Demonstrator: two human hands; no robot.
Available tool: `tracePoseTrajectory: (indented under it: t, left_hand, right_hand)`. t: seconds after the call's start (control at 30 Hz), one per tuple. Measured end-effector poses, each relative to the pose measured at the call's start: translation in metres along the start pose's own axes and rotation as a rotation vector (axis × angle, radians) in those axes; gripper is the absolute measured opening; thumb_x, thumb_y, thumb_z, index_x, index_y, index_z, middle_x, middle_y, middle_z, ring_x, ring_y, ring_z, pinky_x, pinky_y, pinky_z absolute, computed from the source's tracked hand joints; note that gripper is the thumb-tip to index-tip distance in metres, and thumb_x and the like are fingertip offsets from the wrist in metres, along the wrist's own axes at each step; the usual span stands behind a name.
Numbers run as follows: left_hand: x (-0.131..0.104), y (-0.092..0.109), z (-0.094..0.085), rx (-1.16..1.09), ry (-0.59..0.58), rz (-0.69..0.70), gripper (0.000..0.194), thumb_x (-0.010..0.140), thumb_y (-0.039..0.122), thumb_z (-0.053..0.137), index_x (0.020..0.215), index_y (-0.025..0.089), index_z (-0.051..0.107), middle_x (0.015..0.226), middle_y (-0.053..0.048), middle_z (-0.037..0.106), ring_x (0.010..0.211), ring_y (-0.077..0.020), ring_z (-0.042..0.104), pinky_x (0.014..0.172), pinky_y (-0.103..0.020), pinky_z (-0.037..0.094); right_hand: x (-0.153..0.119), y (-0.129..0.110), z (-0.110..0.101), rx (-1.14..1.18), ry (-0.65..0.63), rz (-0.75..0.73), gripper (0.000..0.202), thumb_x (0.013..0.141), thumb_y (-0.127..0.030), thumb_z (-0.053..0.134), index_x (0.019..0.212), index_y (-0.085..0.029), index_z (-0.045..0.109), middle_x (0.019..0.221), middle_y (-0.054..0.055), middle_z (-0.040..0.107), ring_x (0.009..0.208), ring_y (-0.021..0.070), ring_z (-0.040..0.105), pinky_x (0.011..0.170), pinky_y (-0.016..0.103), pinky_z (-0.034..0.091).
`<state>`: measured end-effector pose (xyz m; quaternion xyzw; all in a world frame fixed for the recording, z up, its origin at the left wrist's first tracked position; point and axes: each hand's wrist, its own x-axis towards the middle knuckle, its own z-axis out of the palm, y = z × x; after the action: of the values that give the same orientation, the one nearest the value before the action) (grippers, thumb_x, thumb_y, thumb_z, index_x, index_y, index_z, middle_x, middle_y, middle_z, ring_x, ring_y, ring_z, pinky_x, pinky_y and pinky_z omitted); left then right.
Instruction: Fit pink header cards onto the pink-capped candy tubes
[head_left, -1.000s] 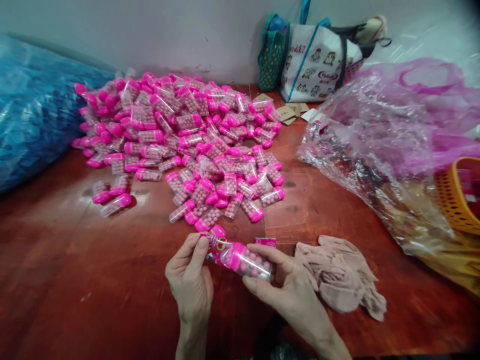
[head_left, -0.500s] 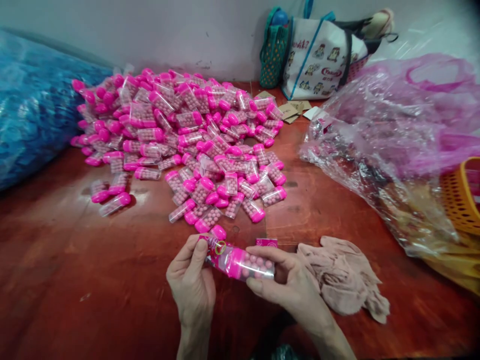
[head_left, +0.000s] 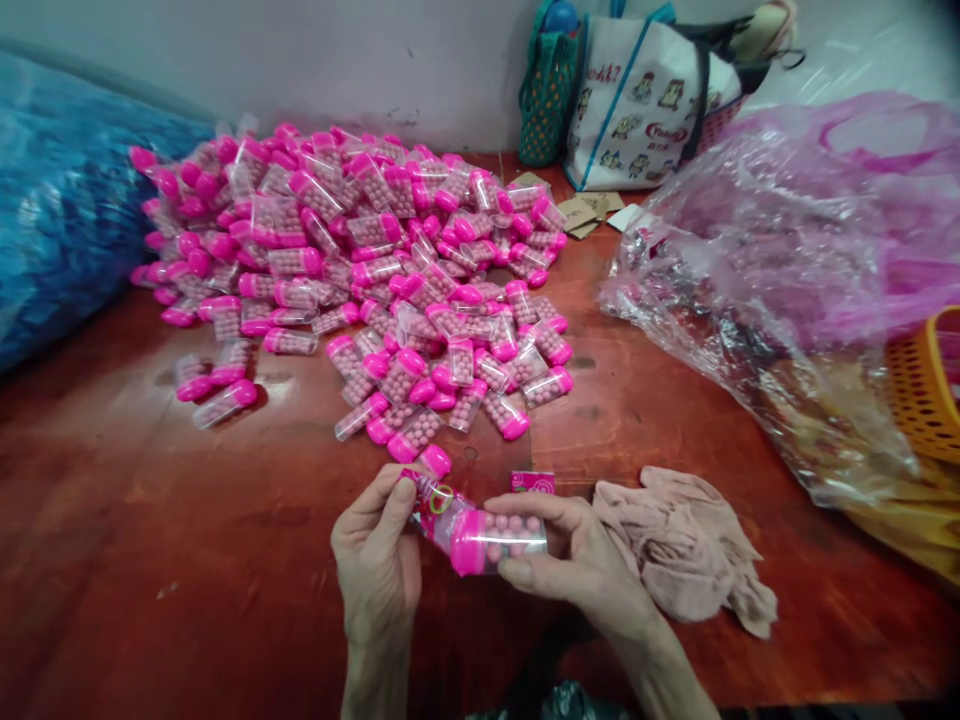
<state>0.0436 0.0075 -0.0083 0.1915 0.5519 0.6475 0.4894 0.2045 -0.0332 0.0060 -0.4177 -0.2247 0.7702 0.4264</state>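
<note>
My left hand (head_left: pixel 381 545) pinches the end of a printed pink plastic sleeve (head_left: pixel 436 508) between thumb and fingers. In my right hand (head_left: pixel 581 560) is a clear bottle (head_left: pixel 513 537) of pink balls, gripped near its base, with its pink cap pointing left. The cap overlaps the sleeve's right end; I cannot tell whether any of it is inside. Beyond both hands lies a large pile of similar pink-capped bottles (head_left: pixel 375 235). A small printed pink piece (head_left: pixel 532 482) lies flat just behind my right hand.
A crumpled beige cloth (head_left: pixel 690 555) lies right of my right hand. Clear and pink plastic bags (head_left: pixel 757 260) and a yellow basket (head_left: pixel 922 390) are farther right. A big blue bag (head_left: pixel 67 210) stands left; a white tote (head_left: pixel 637 110) and cardboard pieces (head_left: pixel 589 213) are behind.
The bottle in my right hand has turned to lie more level, its cap shifting slightly left and down against the sleeve. My left hand keeps its pinch. The view has shifted slightly.
</note>
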Motion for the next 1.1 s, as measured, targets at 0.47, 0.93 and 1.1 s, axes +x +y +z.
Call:
tracePoseTrajectory:
  t: [0.47,0.93,1.1]
  left_hand:
    - [0.004,-0.001,-0.004,0.023,-0.105,-0.077,0.015,0.055,0.023,0.079,0.065,0.016,0.073,0.067,-0.001,0.069,0.064,-0.0097,0.059,0.062,-0.017,0.047]
    - [0.007,-0.001,-0.003,-0.015,-0.048,-0.151,0.021,0.046,0.022,0.083,0.061,0.014,0.072,0.065,-0.002,0.070,0.059,-0.0096,0.062,0.059,-0.017,0.050]
    - [0.006,0.000,-0.005,-0.011,-0.028,-0.167,0.022,0.047,0.023,0.083,0.064,0.013,0.072,0.064,-0.002,0.070,0.059,-0.0099,0.062,0.060,-0.017,0.050]
  right_hand:
    - [0.010,0.012,-0.002,0.069,0.069,-0.075,0.033,0.065,-0.016,0.076,0.097,-0.020,0.069,0.065,-0.005,0.061,0.049,0.0019,0.045,0.048,0.010,0.040]
    - [0.011,0.016,0.000,-0.066,0.134,-0.152,0.031,0.073,-0.026,0.070,0.102,-0.018,0.063,0.064,-0.004,0.053,0.047,0.0053,0.042,0.043,0.017,0.033]
    - [0.011,0.022,0.002,-0.159,0.210,-0.204,0.032,0.078,-0.032,0.065,0.106,-0.018,0.059,0.057,-0.006,0.047,0.045,0.0062,0.039,0.043,0.019,0.031]
